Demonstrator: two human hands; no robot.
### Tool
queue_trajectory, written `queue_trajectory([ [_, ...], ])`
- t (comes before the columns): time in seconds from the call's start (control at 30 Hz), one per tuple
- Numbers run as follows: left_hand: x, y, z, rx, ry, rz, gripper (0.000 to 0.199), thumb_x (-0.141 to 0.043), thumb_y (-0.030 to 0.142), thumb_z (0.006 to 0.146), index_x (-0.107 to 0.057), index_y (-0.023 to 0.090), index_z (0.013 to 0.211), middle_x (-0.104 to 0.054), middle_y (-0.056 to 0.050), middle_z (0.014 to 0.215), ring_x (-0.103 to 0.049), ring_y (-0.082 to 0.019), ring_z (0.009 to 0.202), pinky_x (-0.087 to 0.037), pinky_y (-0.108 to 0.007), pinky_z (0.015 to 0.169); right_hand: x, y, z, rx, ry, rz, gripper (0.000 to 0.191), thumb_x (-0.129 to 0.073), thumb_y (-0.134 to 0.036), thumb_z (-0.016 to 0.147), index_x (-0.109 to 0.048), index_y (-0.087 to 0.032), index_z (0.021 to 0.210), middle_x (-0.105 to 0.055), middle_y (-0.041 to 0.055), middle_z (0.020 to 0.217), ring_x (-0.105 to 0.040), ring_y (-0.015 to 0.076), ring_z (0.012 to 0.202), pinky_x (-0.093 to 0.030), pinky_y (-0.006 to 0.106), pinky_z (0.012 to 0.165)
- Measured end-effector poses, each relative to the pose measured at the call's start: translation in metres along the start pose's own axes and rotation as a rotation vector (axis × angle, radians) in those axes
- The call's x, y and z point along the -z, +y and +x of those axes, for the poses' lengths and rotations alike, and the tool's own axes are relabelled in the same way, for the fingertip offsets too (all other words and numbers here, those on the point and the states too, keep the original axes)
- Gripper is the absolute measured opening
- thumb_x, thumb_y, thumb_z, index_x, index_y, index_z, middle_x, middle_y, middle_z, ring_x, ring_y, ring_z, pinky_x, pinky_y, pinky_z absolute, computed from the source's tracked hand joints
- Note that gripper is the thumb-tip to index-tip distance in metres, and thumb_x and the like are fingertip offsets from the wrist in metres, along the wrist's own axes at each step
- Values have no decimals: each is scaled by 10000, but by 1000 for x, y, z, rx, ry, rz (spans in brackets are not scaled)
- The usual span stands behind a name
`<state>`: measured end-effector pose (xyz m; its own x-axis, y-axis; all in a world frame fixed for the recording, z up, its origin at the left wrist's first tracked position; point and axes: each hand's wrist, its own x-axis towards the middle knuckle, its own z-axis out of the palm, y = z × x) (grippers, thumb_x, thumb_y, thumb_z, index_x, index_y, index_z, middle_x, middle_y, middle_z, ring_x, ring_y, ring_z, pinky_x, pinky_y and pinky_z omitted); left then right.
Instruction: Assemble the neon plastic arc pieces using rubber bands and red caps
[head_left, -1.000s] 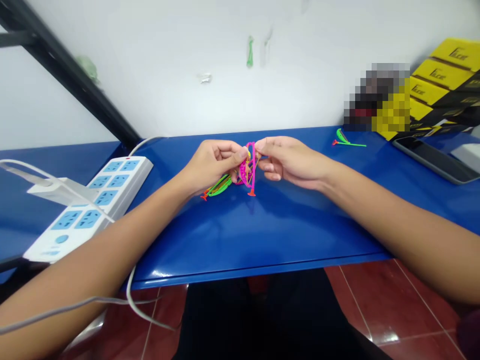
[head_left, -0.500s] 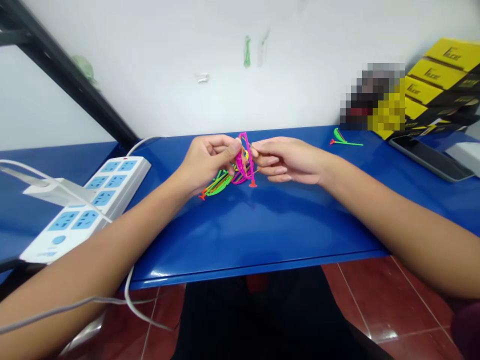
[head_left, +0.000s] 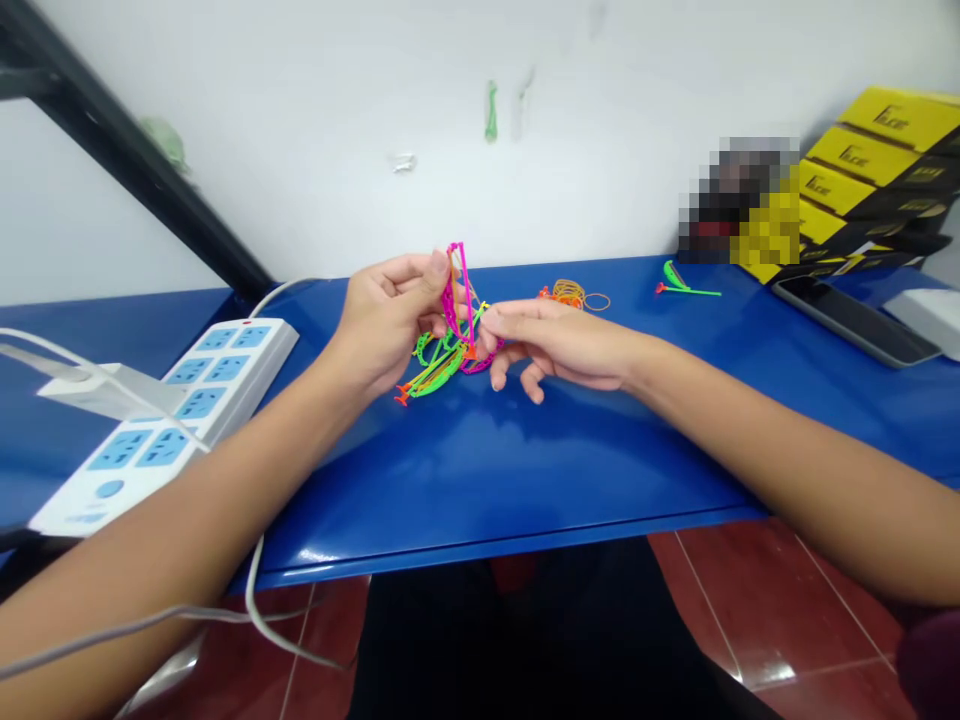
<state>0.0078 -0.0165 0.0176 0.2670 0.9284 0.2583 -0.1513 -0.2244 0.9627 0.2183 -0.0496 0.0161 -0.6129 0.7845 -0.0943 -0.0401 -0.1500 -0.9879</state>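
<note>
The left grip [head_left: 390, 320] has lifted, pinching the magenta loop [head_left: 459, 300]; right hand [head_left: 559, 345] open.

Worktop [head_left: 480, 480]: blue paint, probably over sheet metal, high gloss, smooth, bright reflections toward the near edge. Pink plastic loop [head_left: 459, 300] and green plastic strips [head_left: 439, 365]: thin moulded plastic, neon, smooth, slight sheen. Orange elastic bands [head_left: 571, 295] near the far edge: dull finish, rubber or plastic, cannot tell which. Power strip [head_left: 90, 505] along the left edge: matt white plastic, pale blue socket panels. Cable [head_left: 259, 590]: smooth white sheath. Yellow boxes [head_left: 877, 150] past the far right corner: printed card, light sheen. Wall [head_left: 300, 150]: matt white paint, scuffed. Floor tiles [head_left: 780, 600]: dark red, polished.
</note>
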Motion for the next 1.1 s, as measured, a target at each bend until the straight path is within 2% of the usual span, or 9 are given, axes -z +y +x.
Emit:
queue_trajectory([
  [0.13, -4, 1, -3, -38, 25, 3, 381, -867, 483, 886, -712, 147, 797, -690, -11, 695, -594, -74, 554, -453, -207, 508, 0, 1, 1, -105, -83, -32, 304, -683, -402, 1030, -627, -180, 830, -648, 2, 721, -681, 108, 541, -415, 144, 328],
  [0.23, -6, 0, -4, -31, 70, -35, 367, -877, 464, 875, -718, 144, 788, -679, -10, 691, -617, -82, 578, -485, -197, 527, -3, 3, 2, -191, -80, -17, 280, -688, -406, 1011, -640, -180, 854, -625, -21, 683, -653, 110, 473, -440, 169, 318],
  [0.4, -6, -5, -2, -29, 116, -36, 371, -861, 487, 882, -716, 158, 791, -693, -7, 714, -590, -71, 564, -465, -190, 505, -10, 4, 1, -273, -100, -46, 148, -640, -212, 934, -620, -177, 791, -545, -67, 596, -541, 82, 385, -440, 175, 310],
  [0.57, -7, -8, -8, -180, 73, 288, 303, -826, 463, 907, -730, 184, 841, -737, -35, 755, -653, -142, 653, -488, -246, 582, 6, -4, -1, -336, -317, 97, 232, -594, -231, 959, -566, -186, 734, -461, -74, 548, -421, 70, 355, -324, 156, 284],
  [0.63, -7, -8, -10, -267, 19, 461, 266, -818, 449, 903, -754, 197, 844, -750, -40, 783, -677, -177, 733, -499, -266, 655, 16, -8, -1, -301, -324, 104, 286, -564, -228, 979, -519, -197, 698, -413, -78, 520, -365, 66, 350, -319, 150, 302],
  [0.77, 0, -8, -7, -399, -70, 753, 214, -761, 429, 927, -789, 238, 835, -768, -48, 820, -661, -215, 768, -484, -302, 755, 31, -11, 3, -58, -63, 95, 287, -585, -271, 1006, -538, -201, 732, -293, -112, 458, -250, 68, 356, -310, 155, 346],
  [0.9, 8, -9, -1, -466, -131, 926, 206, -713, 426, 950, -795, 252, 877, -775, -66, 853, -671, -241, 802, -463, -318, 788, 40, -10, 6, 201, 203, -30, 272, -658, -378, 987, -586, -212, 784, -264, -113, 457, -264, 91, 387, -286, 200, 378],
  [1.0, 9, -10, -1, -505, -157, 960, 199, -687, 406, 972, -795, 251, 910, -772, -68, 864, -677, -236, 799, -454, -314, 781, 49, -10, 6, 336, 391, -371, 335, -603, -485, 1023, -627, -220, 819, -368, -65, 496, -388, 133, 458, -350, 248, 460],
  [1.1, 9, -11, -3, -509, -158, 947, 182, -696, 400, 976, -790, 256, 916, -768, -67, 867, -671, -224, 780, -449, -307, 754, 60, -7, 5, 376, 583, -943, 363, -538, -441, 1055, -650, -211, 798, -578, 38, 657, -542, 199, 664, -419, 306, 636],
])
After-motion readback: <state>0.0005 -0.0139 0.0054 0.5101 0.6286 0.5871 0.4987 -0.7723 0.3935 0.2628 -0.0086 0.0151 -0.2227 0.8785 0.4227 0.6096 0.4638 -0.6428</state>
